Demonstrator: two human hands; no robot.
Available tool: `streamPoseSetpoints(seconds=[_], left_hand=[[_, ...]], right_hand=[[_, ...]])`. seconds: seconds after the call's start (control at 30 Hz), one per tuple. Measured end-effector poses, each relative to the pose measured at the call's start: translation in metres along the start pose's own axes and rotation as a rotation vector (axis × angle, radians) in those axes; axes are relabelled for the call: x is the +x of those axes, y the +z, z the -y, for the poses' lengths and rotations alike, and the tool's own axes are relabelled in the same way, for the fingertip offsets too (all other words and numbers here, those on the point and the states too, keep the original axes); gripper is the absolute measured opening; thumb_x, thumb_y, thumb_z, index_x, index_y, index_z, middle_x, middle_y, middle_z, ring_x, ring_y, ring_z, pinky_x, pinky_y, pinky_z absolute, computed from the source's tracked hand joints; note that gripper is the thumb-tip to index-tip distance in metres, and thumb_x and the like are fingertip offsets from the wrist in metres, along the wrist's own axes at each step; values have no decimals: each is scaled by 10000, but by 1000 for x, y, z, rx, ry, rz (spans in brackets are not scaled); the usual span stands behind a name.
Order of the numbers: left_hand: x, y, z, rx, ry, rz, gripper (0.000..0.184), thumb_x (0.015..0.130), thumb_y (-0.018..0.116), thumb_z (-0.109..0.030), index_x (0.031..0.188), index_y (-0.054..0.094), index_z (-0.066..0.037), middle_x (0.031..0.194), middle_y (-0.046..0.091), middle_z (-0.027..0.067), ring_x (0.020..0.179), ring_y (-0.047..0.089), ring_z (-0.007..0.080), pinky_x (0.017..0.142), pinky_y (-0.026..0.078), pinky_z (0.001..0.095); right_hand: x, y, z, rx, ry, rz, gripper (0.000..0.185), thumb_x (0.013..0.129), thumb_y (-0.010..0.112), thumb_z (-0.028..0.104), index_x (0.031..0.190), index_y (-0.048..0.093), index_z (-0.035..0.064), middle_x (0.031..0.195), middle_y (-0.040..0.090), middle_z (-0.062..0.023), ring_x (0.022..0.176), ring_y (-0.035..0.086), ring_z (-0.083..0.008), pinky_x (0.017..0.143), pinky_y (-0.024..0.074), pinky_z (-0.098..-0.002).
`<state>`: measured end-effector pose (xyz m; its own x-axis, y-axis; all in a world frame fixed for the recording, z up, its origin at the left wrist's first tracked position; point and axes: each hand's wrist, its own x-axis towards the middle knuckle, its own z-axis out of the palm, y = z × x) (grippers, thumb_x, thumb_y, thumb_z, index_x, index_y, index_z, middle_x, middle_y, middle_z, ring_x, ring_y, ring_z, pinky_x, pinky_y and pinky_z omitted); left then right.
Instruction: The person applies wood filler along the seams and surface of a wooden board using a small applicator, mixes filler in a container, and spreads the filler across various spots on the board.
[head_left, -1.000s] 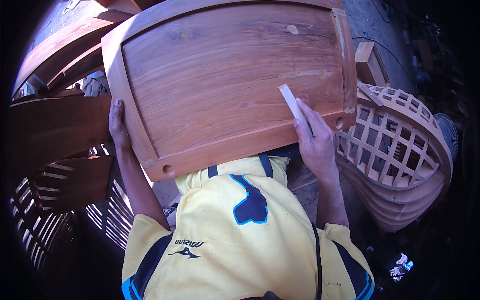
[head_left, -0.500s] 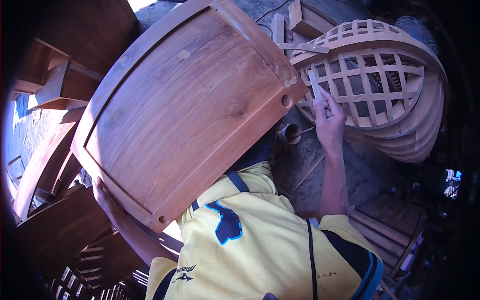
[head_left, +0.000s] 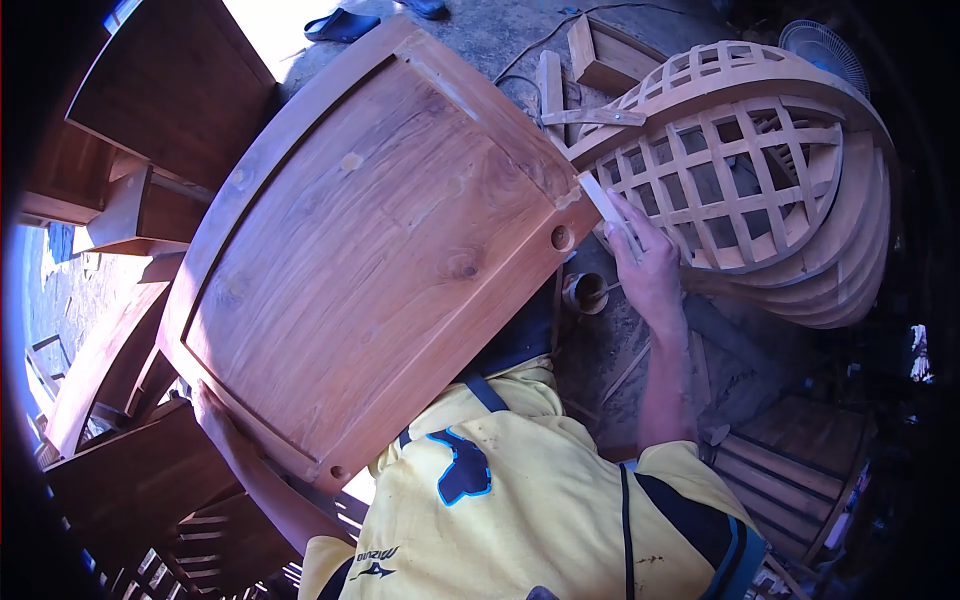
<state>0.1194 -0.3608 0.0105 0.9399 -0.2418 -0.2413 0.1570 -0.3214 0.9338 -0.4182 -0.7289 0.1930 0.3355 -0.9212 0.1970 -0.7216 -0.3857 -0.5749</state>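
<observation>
A large framed wooden panel [head_left: 350, 270] with a curved outer edge lies tilted across my lap. It has a round hole near each of its two near corners and pale filler-like patches along one end. My left hand [head_left: 212, 412] grips the panel's lower left edge, with some of its fingers hidden. In my right hand [head_left: 648, 262] is a flat, pale strip [head_left: 606, 208], pinched between thumb and fingers. The strip's tip is at the panel's right corner, beside a light patch; whether it touches is hard to tell.
A rounded wooden lattice frame [head_left: 740, 180] stands at the right, with a fan [head_left: 825, 50] behind it. An open can [head_left: 585, 293] with a stick in it sits on the floor near the panel. Dark wooden pieces [head_left: 165, 95] crowd the left. Sandals [head_left: 342, 25] lie at the top.
My right hand has shifted slightly down and left, bringing the strip's tip from beyond the panel to its right corner. My left hand still holds the edge. The view has shifted slightly.
</observation>
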Motion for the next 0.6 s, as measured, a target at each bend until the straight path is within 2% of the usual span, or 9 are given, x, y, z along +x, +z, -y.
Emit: streamPoseSetpoints(seconds=[0.07, 0.1, 0.13, 0.2, 0.23, 0.3, 0.37, 0.47, 0.6], left_hand=[[5, -15, 13, 70, 164, 19, 532, 1117, 523, -442, 1370, 654, 8, 1309, 673, 129, 1198, 614, 232, 1083, 454, 396], [4, -15, 10, 87, 140, 51, 543, 1122, 513, -442, 1379, 648, 18, 1310, 678, 137, 1202, 618, 233, 1080, 457, 390], [3, -14, 6, 104, 115, 89, 554, 1128, 502, -442, 1387, 641, 28, 1311, 684, 146, 1206, 622, 235, 1077, 459, 384], [5, -20, 17, 121, 147, 107, 694, 1092, 537, -557, 1516, 531, -7, 1386, 644, 123, 1254, 606, 248, 1089, 472, 428], [1, -18, 14, 117, 124, 83, 679, 1095, 542, -543, 1504, 546, -2, 1379, 650, 125, 1246, 613, 240, 1089, 471, 418], [-6, -13, 9, 109, 96, 54, 664, 1097, 548, -529, 1493, 561, 3, 1372, 656, 126, 1238, 620, 233, 1090, 470, 408], [-8, -6, 3, 116, 157, 32, 497, 1138, 519, -404, 1325, 659, 35, 1230, 701, 110, 1136, 631, 184, 1025, 480, 350], [-7, 1, 5, 81, 231, -2, 456, 1131, 546, -396, 1268, 667, 22, 1161, 702, 91, 1073, 630, 167, 988, 487, 338], [-8, 4, -3, 10, 129, 23, 404, 1127, 562, -386, 1212, 671, -6, 1087, 693, 70, 1010, 623, 155, 947, 492, 336]], right_hand=[[5, 6, 6, -24, 18, -31, 407, 1001, 678, 73, 1404, 664, 13, 1350, 711, -215, 1202, 717, -355, 996, 564, -444], [10, 16, 9, -39, -92, -84, 428, 989, 695, 60, 1416, 666, 44, 1210, 741, -192, 1062, 740, -356, 903, 579, -442], [11, 21, 14, -33, -97, -79, 428, 989, 695, 60, 1416, 666, 44, 1210, 741, -192, 1062, 740, -356, 903, 579, -442], [11, 29, 29, -126, -180, 17, 436, 985, 701, 55, 1419, 673, 79, 984, 687, -157, 881, 712, -334, 793, 563, -446], [12, 36, 36, -116, -197, 6, 436, 985, 701, 51, 1416, 682, 113, 847, 575, -137, 763, 652, -317, 705, 531, -451], [19, 50, 40, -91, -215, 45, 432, 987, 701, 52, 1414, 684, 116, 853, 582, -138, 765, 656, -318, 698, 533, -448], [30, 56, 51, -86, -181, 143, 414, 1002, 696, 89, 1414, 686, 134, 869, 609, -158, 783, 682, -343, 691, 547, -457], [48, 63, 64, -220, -167, 208, 361, 1015, 682, 142, 1374, 720, 140, 866, 640, -162, 804, 690, -346, 715, 543, -469], [62, 52, 69, -435, -202, 316, 340, 1017, 679, 160, 1353, 729, 139, 895, 668, -176, 836, 704, -365, 749, 551, -496]])
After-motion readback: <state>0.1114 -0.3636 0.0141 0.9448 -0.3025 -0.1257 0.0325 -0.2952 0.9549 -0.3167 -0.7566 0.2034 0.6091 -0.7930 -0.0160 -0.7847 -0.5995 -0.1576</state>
